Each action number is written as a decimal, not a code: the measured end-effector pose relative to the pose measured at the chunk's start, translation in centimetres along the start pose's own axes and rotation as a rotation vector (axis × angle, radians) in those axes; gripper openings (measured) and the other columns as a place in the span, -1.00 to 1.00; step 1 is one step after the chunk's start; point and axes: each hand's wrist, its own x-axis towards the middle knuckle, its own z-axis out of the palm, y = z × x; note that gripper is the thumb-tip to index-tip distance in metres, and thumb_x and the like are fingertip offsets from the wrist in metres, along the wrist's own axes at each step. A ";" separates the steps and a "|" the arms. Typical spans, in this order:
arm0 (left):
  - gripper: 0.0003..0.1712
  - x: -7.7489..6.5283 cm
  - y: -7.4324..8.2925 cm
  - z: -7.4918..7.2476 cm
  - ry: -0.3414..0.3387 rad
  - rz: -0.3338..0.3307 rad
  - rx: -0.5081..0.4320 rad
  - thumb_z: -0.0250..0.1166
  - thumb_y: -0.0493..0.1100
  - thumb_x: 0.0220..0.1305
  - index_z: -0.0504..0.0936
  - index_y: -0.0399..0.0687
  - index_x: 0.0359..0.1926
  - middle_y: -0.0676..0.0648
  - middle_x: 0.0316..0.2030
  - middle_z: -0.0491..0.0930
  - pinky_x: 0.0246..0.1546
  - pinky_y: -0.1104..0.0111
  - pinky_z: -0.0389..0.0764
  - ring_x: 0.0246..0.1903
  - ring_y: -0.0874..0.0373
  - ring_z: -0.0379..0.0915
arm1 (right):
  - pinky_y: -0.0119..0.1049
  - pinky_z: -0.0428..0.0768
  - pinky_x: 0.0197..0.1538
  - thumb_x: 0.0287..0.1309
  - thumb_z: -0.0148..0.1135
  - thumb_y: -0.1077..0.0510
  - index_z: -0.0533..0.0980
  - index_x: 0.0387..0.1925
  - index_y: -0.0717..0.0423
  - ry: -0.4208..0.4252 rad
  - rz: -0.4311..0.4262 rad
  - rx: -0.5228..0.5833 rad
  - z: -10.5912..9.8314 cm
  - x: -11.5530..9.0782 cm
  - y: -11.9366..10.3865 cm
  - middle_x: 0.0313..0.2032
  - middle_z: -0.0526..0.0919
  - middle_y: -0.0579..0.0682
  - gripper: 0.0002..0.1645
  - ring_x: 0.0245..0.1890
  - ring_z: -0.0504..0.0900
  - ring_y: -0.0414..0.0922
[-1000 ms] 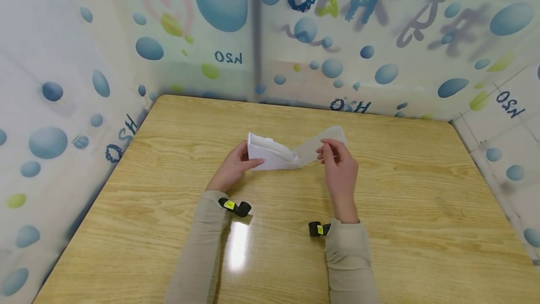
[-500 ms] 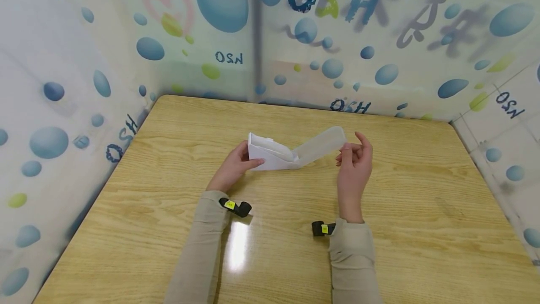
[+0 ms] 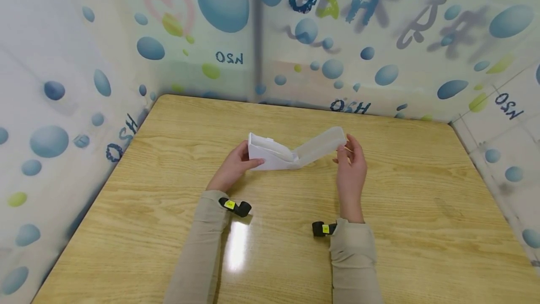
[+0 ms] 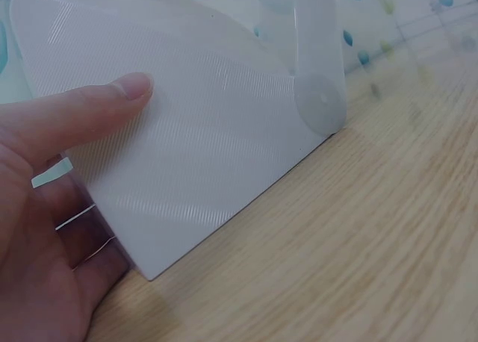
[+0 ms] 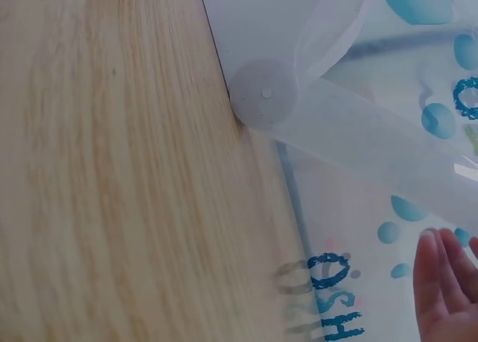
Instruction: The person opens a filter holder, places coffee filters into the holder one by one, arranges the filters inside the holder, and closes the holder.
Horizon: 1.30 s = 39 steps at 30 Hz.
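Observation:
A white plastic box (image 3: 272, 161) with a hinged translucent lid (image 3: 319, 146) stands on the wooden table, its lid swung up and out to the right. My left hand (image 3: 231, 168) grips the box's left end; in the left wrist view the thumb lies flat across the ribbed side (image 4: 179, 155). The other left fingers are partly hidden behind it. At the lid's free end is my right hand (image 3: 352, 168), fingers loosely bent. From the right wrist, its fingertips appear just below the lid (image 5: 381, 144); whether they touch it I cannot tell.
The wooden table (image 3: 422, 191) extends around both hands. Patterned walls (image 3: 270, 36) with blue drops and lettering border its back and sides. Each wrist bears a black camera, such as the left one (image 3: 241, 208).
My right hand has moved right from in front of the lid to its free end, then slightly back left. The left hand and box have stayed in place.

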 end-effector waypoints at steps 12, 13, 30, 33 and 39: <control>-0.40 -0.2 0.1 0.0 -0.003 -0.006 0.014 0.36 0.00 0.07 0.37 0.04 0.12 -0.06 0.01 0.49 0.01 0.21 0.45 -0.01 0.07 0.43 | -0.39 0.56 -0.12 0.31 -0.04 -0.06 0.27 0.27 -0.18 -0.053 -0.020 -0.013 0.2 0.0 0.5 0.16 0.45 -0.08 -0.49 0.04 0.49 -0.17; -0.40 -0.2 0.0 0.0 -0.004 -0.006 0.017 0.36 0.01 0.07 0.37 0.05 0.12 -0.05 0.00 0.49 0.01 0.22 0.45 -0.01 0.07 0.43 | -0.37 0.56 -0.11 0.31 -0.05 -0.05 0.26 0.27 -0.18 -0.057 -0.018 -0.015 0.2 -0.1 0.3 0.17 0.45 -0.06 -0.50 0.05 0.49 -0.16; -0.39 -0.2 -0.1 -0.1 -0.022 0.034 0.039 0.36 0.05 0.05 0.41 0.14 0.15 -0.02 0.00 0.51 -0.02 0.24 0.47 -0.03 0.09 0.45 | -0.07 0.34 0.20 0.31 0.00 0.07 0.18 0.32 -0.18 -0.209 -0.070 0.031 0.3 -1.0 -1.9 0.22 0.35 -0.08 -0.43 0.17 0.36 -0.09; -0.39 -0.2 -0.1 -0.1 -0.033 0.022 0.032 0.36 0.05 0.05 0.40 0.17 0.15 -0.01 0.00 0.51 -0.01 0.22 0.47 -0.02 0.09 0.44 | -0.12 0.38 0.17 0.29 0.03 0.03 0.17 0.33 -0.20 -0.227 -0.059 0.011 0.2 -1.1 -2.0 0.20 0.35 -0.11 -0.40 0.12 0.39 -0.12; -0.39 -0.3 -0.1 -0.1 -0.038 0.028 0.022 0.35 0.04 0.06 0.39 0.17 0.16 -0.03 0.00 0.50 -0.02 0.24 0.48 -0.01 0.08 0.44 | -0.33 0.44 0.08 0.27 0.06 0.06 0.18 0.32 -0.10 -0.253 -0.059 0.025 0.4 -1.3 -2.3 0.17 0.36 -0.08 -0.40 0.08 0.41 -0.17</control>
